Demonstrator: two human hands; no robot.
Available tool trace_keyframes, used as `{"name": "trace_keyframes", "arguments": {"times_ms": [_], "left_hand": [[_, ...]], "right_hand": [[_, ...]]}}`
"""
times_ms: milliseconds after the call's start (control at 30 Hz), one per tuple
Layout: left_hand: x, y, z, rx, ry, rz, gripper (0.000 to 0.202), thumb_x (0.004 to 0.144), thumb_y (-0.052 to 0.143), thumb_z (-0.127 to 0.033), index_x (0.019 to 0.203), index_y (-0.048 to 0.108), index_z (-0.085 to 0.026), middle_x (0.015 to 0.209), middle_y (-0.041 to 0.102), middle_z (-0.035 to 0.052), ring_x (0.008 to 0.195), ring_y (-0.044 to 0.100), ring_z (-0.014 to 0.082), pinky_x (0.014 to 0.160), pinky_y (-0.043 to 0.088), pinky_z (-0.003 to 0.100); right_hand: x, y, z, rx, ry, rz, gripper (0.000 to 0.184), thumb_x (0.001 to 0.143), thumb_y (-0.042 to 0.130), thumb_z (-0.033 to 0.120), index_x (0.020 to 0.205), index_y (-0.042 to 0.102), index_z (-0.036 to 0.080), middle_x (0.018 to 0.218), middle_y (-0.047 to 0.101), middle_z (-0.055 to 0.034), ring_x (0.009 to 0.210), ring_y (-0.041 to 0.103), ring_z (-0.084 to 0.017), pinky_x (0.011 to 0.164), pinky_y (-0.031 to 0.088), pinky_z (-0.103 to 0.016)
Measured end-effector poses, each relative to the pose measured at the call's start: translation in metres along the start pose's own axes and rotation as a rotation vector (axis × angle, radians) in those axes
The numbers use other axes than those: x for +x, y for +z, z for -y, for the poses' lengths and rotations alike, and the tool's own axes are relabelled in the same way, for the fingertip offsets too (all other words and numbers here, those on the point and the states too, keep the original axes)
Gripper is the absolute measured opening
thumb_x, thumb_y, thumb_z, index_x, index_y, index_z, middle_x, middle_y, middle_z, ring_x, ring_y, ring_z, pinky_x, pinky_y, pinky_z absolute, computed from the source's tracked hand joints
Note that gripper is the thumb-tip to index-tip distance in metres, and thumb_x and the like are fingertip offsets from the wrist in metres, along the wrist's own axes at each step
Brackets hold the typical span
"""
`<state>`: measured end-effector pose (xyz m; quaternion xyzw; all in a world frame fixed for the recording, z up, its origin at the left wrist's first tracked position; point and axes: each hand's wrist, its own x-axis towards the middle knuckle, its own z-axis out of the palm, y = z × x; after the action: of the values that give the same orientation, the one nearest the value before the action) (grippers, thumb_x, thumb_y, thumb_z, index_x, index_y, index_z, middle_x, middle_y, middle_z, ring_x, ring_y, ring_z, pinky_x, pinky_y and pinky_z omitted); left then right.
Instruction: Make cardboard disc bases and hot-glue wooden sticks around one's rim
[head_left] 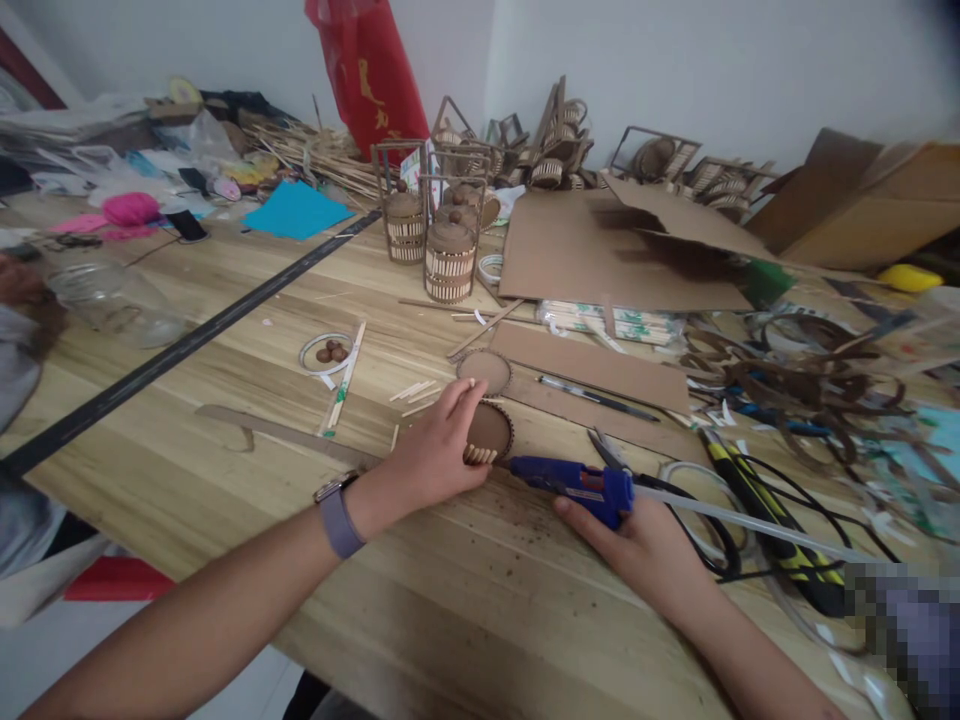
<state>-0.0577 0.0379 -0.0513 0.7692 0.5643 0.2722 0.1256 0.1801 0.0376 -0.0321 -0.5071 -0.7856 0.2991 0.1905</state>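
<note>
My right hand [646, 548] is wrapped around a blue hot glue gun [551, 474], with a long clear glue stick [739, 517] out of its back. The gun's nozzle points left, close to a round brown cardboard base [490, 428] with a ridged rim. My left hand [442, 435] grips this base at its left side, thumb near the front edge. A row of short wooden sticks [480, 455] stands along the front rim. Behind lies a second round cardboard disc [486, 372]. Several loose short sticks [414, 390] lie left of the base.
Lidded stick baskets [450, 262] with tall handles stand behind. Cardboard sheets [555, 250], a pen [596, 397], scissors [606, 450] and a yellow-black tool [772, 520] lie at right. Brown balls [331, 352] sit in a tape ring. Another person's sleeve [16, 370] shows at left.
</note>
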Motion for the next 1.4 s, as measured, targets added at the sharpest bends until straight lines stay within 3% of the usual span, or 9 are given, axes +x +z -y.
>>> {"name": "trace_keyframes", "arguments": {"times_ms": [167,800,1100,1400], "left_hand": [[0.0002,-0.0007,-0.0008,0.010,0.004,0.011,0.084,0.069,0.070,-0.016,0.141,0.027,-0.013,0.144,0.037,0.0209,0.137,0.037,0.0332,0.109,0.041,0.045],[0.0004,-0.0014,-0.0024,0.023,0.007,0.003,0.086,0.068,0.071,-0.017,0.141,0.026,-0.019,0.143,0.038,0.0175,0.136,0.039,0.0326,0.109,0.041,0.046],[0.0015,-0.0039,-0.0034,0.044,-0.003,0.030,0.085,0.069,0.071,-0.018,0.140,0.026,-0.017,0.144,0.038,0.0195,0.136,0.039,0.0328,0.108,0.042,0.046],[0.0011,-0.0027,-0.0016,0.021,0.028,0.015,0.085,0.071,0.069,-0.018,0.142,0.023,-0.022,0.143,0.038,0.0172,0.136,0.040,0.0331,0.107,0.042,0.047]], "right_hand": [[-0.0005,0.0014,-0.0013,0.015,-0.033,-0.021,0.031,0.082,0.052,0.045,0.083,0.071,0.022,0.080,0.076,-0.0057,0.073,0.070,-0.025,0.066,0.056,-0.033],[0.0013,0.0044,-0.0057,-0.021,-0.012,-0.017,0.035,0.083,0.050,0.048,0.087,0.072,0.021,0.090,0.077,-0.0088,0.082,0.071,-0.028,0.072,0.056,-0.036],[0.0007,0.0030,-0.0027,-0.035,-0.021,-0.024,0.033,0.083,0.049,0.046,0.085,0.072,0.022,0.084,0.077,-0.0068,0.078,0.071,-0.026,0.068,0.056,-0.034],[0.0004,0.0049,-0.0039,-0.032,-0.007,-0.029,0.034,0.083,0.049,0.047,0.083,0.072,0.021,0.083,0.077,-0.0080,0.076,0.070,-0.027,0.069,0.055,-0.036]]}}
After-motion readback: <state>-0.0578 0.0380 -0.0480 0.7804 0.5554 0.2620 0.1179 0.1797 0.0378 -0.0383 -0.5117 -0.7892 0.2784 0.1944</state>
